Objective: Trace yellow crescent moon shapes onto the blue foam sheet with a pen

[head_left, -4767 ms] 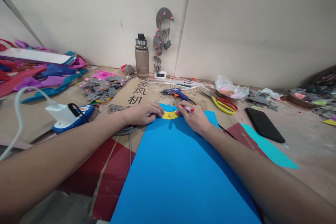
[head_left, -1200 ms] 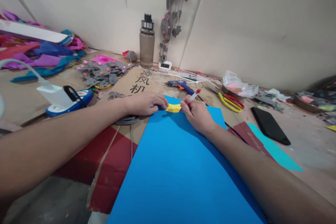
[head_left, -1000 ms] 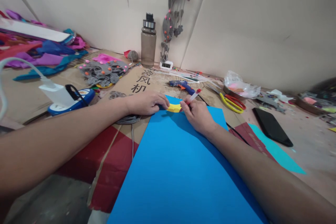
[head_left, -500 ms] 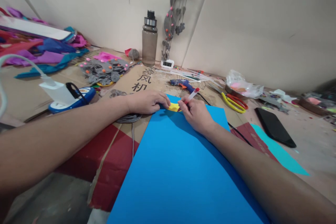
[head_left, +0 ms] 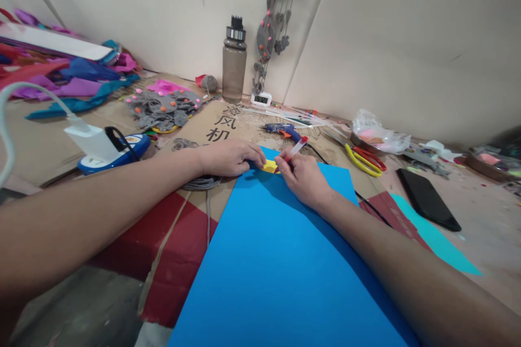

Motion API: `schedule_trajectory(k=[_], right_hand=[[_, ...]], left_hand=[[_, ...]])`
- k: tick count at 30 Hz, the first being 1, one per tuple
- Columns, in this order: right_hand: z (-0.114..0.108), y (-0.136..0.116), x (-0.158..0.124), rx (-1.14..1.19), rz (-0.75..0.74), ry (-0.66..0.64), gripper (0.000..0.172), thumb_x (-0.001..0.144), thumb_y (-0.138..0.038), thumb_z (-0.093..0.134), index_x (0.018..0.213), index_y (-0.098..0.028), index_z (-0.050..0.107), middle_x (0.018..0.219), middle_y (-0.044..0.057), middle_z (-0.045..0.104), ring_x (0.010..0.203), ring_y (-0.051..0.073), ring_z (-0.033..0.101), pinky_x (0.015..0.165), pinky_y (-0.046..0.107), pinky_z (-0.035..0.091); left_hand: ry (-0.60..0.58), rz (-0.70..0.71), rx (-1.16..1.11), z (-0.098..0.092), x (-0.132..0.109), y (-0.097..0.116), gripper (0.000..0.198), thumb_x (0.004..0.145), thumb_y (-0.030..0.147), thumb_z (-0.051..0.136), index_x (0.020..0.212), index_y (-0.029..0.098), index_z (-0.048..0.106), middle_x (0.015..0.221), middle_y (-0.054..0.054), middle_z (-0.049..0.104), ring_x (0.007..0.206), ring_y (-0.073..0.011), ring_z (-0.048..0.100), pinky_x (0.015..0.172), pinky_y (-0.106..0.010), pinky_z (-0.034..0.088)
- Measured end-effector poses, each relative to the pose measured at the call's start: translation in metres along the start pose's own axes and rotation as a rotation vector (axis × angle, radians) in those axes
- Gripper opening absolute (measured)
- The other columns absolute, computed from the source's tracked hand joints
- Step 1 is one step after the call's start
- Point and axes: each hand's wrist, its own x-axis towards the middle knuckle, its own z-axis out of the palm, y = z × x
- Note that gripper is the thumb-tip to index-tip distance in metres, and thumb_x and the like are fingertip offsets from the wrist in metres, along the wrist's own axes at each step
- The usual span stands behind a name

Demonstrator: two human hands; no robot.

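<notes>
A large blue sheet (head_left: pixel 260 260) stretches from the front edge to the middle of the table. On its far end lies a small curved yellow piece (head_left: pixel 269 166), partly hidden by fingers. My left hand (head_left: pixel 236 157) grips and steadies the yellow piece at its left end, fingertips bent onto it. In my right hand (head_left: pixel 305 176) is a pen (head_left: pixel 298 146) with a red end and a whitish translucent barrel, slanting up to the right. The pen's tip is at the right part of the yellow piece, mostly covered by my fingers.
Beyond the sheet lie a blue glue gun (head_left: pixel 280 129) with its cord and yellow-and-red-handled scissors (head_left: pixel 364 160). A phone (head_left: pixel 427 198) lies right. Leftward are a power strip (head_left: pixel 140 146), grey felt pieces (head_left: pixel 163 108) and grey cord (head_left: pixel 199 183). A bottle (head_left: pixel 234 65) stands behind.
The whole view has shifted slightly to the right. Both hands stay at the yellow piece, and the pen is in nearly the same pose.
</notes>
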Motion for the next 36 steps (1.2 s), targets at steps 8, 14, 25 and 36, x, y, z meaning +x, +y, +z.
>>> schedule_trajectory(k=[8, 14, 25, 36], right_hand=[[0.002, -0.004, 0.003, 0.015, -0.02, -0.011, 0.031, 0.097, -0.038, 0.041, 0.08, -0.019, 0.057, 0.073, 0.003, 0.062, 0.064, 0.015, 0.057, 0.065, 0.027, 0.039], [0.003, -0.006, 0.006, 0.006, -0.02, -0.01, 0.031, 0.097, -0.038, 0.042, 0.082, -0.018, 0.059, 0.071, 0.003, 0.063, 0.064, 0.015, 0.057, 0.065, 0.027, 0.04], [0.006, -0.011, 0.011, 0.019, -0.059, -0.005, 0.029, 0.096, -0.035, 0.043, 0.08, -0.018, 0.061, 0.069, 0.003, 0.062, 0.064, 0.015, 0.057, 0.064, 0.026, 0.039], [0.012, -0.011, 0.018, 0.015, -0.06, -0.026, 0.032, 0.097, -0.036, 0.041, 0.079, -0.018, 0.06, 0.07, 0.003, 0.062, 0.064, 0.015, 0.056, 0.066, 0.028, 0.039]], left_hand=[[-0.002, -0.001, 0.039, 0.001, -0.001, -0.002, 0.045, 0.069, -0.002, 0.044, 0.1, 0.015, 0.072, 0.119, -0.007, 0.069, 0.113, -0.0188, 0.063, 0.106, -0.026, 0.041], [-0.008, -0.002, 0.053, 0.001, -0.001, -0.001, 0.045, 0.069, -0.003, 0.045, 0.1, 0.016, 0.072, 0.12, -0.005, 0.069, 0.112, -0.0173, 0.063, 0.105, -0.025, 0.041], [-0.006, 0.012, 0.033, 0.002, 0.0, -0.002, 0.048, 0.07, -0.004, 0.044, 0.103, 0.015, 0.072, 0.119, -0.007, 0.069, 0.114, -0.0181, 0.062, 0.106, -0.027, 0.041], [-0.039, -0.024, 0.026, 0.001, 0.0, -0.002, 0.05, 0.069, -0.003, 0.043, 0.106, 0.016, 0.071, 0.119, -0.007, 0.069, 0.116, -0.0194, 0.06, 0.106, -0.029, 0.041]])
